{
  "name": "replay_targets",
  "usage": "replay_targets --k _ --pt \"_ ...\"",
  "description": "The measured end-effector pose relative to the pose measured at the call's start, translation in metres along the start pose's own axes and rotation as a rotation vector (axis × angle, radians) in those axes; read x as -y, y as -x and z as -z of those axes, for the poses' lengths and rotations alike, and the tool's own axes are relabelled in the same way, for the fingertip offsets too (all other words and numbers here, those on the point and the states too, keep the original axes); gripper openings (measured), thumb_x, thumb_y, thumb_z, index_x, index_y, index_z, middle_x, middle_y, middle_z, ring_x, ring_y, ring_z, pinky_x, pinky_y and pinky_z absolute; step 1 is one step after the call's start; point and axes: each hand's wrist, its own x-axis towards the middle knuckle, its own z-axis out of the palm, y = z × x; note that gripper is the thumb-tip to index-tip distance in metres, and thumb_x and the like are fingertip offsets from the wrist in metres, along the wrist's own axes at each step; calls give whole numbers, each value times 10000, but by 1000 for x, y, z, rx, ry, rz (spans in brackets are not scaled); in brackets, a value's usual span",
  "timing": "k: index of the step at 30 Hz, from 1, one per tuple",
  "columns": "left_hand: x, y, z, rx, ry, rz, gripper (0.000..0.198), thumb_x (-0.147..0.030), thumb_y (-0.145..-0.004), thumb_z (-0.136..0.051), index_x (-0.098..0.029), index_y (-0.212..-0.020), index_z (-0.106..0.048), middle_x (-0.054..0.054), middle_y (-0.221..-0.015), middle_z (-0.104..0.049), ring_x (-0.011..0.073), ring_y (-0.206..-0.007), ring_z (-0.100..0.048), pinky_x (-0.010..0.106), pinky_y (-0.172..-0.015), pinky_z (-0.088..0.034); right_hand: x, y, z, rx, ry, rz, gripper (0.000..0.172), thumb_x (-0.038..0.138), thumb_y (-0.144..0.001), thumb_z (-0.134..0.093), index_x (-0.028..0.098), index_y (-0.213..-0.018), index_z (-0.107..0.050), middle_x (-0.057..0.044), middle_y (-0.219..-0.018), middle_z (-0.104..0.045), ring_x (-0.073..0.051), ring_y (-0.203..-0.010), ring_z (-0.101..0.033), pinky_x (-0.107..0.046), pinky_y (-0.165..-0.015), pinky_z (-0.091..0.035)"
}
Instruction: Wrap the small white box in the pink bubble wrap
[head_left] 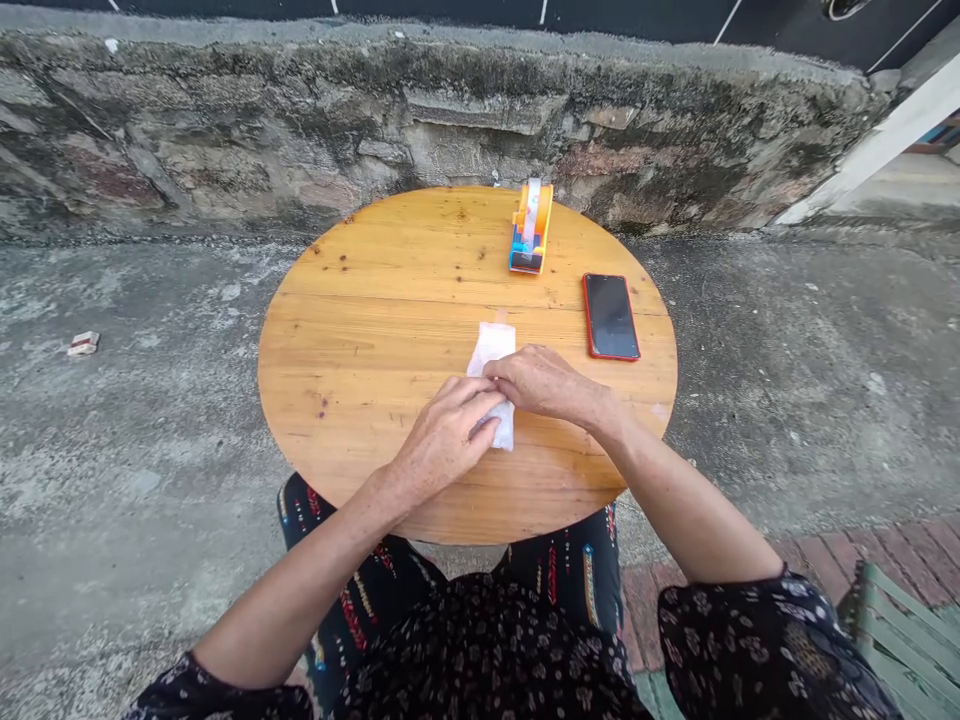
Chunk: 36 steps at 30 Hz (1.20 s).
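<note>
A narrow white packet (493,342), perhaps wrapped in soft sheeting, lies lengthwise on the round wooden table (360,350). Across its middle rests my left hand (454,425), fingers bent over the top and thumb at the near part, holding it against the wood. My right hand (541,382) comes from the right with fingers curled and fingertips pinched at the packet's middle, touching the left fingertips. What exactly lies between the right fingertips is hidden. The packet's far end and a near corner show past the hands.
A tape dispenser (531,228) with an orange wheel stands at the table's far side. To the right lies a phone (610,316) in a red case. Behind the table runs a rough stone wall (337,130). A green slatted seat (911,625) is at lower right.
</note>
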Motion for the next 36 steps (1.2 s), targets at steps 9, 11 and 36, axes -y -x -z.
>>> replay_targets --k 9,11,36 --pt "1 -4 3 41 -25 -8 268 -126 -887 -525 -177 -1111 -662 59 -1123 -697 234 -1041 -586 409 -911 -494 -3 8 -1 -96 -87 -53 399 148 -886 -478 245 -1240 -634 -70 -949 -747 -185 -760 -617 -299 -623 -324" --pt "1 -4 3 45 -25 -12 257 -123 -880 -526 -178 -1088 -666 52 -1091 -709 233 -1013 -589 406 -893 -493 -6 14 0 -156 -134 -87 422 152 -888 -467 252 -1265 -627 -58 -948 -747 -185 -777 -625 -303 -657 -361" --pt "5 -6 2 39 -18 -66 278 -136 -891 -530 -161 -1128 -675 59 -1145 -711 221 -1060 -612 409 -943 -499 -5 14 -12 -70 -124 30 277 154 -945 -472 228 -1117 -676 -53 -1112 -719 -174 -939 -643 -268 -698 -401"
